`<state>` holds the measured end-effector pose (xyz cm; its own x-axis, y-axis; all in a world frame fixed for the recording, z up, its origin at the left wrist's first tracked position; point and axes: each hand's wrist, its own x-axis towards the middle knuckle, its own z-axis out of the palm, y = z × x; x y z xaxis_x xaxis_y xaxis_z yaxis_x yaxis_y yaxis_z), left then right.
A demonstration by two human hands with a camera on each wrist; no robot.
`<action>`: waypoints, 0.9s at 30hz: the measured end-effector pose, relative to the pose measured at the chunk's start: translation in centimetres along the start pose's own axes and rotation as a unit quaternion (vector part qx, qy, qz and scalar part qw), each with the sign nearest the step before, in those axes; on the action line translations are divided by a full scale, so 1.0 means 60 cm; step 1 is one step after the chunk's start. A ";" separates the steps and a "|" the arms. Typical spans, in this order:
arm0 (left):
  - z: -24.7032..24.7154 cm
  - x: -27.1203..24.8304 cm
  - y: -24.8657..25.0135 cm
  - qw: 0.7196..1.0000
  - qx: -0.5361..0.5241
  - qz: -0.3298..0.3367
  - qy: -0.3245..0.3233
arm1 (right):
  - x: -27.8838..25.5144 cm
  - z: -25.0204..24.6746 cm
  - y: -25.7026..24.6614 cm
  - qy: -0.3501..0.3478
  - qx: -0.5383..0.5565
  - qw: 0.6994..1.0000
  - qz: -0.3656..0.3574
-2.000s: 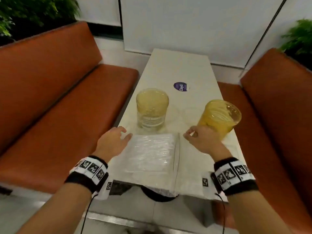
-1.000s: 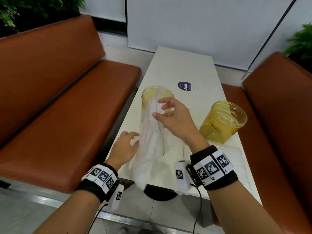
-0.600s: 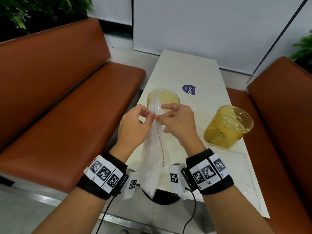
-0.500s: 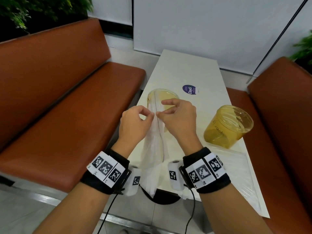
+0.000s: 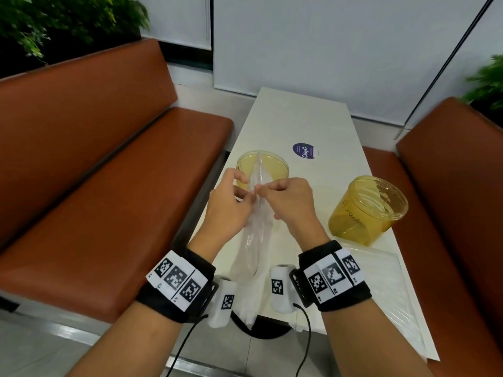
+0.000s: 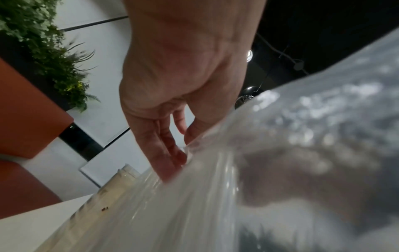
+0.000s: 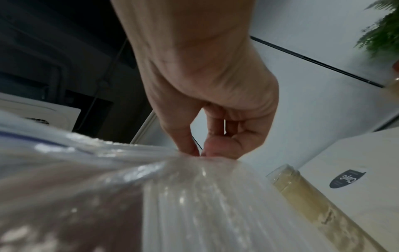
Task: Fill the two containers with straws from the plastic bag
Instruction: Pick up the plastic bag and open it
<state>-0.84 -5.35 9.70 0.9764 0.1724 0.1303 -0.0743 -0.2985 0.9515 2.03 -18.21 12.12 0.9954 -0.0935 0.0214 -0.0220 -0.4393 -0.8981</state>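
While I look down from the head view, my left hand [image 5: 227,210] and my right hand [image 5: 290,206] are both up over the near end of the white counter [image 5: 302,123]. Each hand pinches the top edge of the clear plastic bag [image 5: 255,240], one from each side, with the fingertips close together. The bag hangs straight down between my wrists, and its bottom end drops past the near edge of the counter. I can see long white straws [image 7: 194,204] packed inside it in the right wrist view (they are a bit blurry).

Right behind the bag stands one yellow container [image 5: 275,165], open at the top. The bag and my hands hide its front, so I cannot see much of it. The other yellow container [image 5: 367,210] stands well off to the right, near the counter's right edge. It leans a little.

A flat clear plastic sheet [image 5: 386,284] lies on the counter by my right wrist. A round purple sticker [image 5: 304,151] sits farther back on the counter. Orange-brown seats run along both sides, the left bench [image 5: 95,164] and the right bench [image 5: 449,186]. Green plants [image 5: 54,20] peek over the left one.
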 end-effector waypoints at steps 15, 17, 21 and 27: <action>-0.019 -0.003 0.015 0.980 -0.161 -0.107 -0.047 | -0.002 -0.010 -0.003 -0.065 0.167 0.980 0.086; -0.017 -0.006 0.012 0.985 -0.144 -0.091 -0.018 | -0.006 -0.005 0.001 -0.069 0.165 0.981 0.081; -0.004 0.000 0.014 0.994 -0.080 -0.066 0.044 | -0.004 0.014 0.006 -0.016 0.031 0.999 -0.007; 0.010 0.022 0.016 0.993 -0.022 -0.059 0.104 | 0.013 0.034 0.004 0.057 -0.095 0.992 -0.057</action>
<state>0.51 -5.96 10.64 0.9160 0.3955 0.0677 0.0251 -0.2250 0.9740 3.02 -16.56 11.02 0.9756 -0.1292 0.1776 0.0622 -0.6131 -0.7876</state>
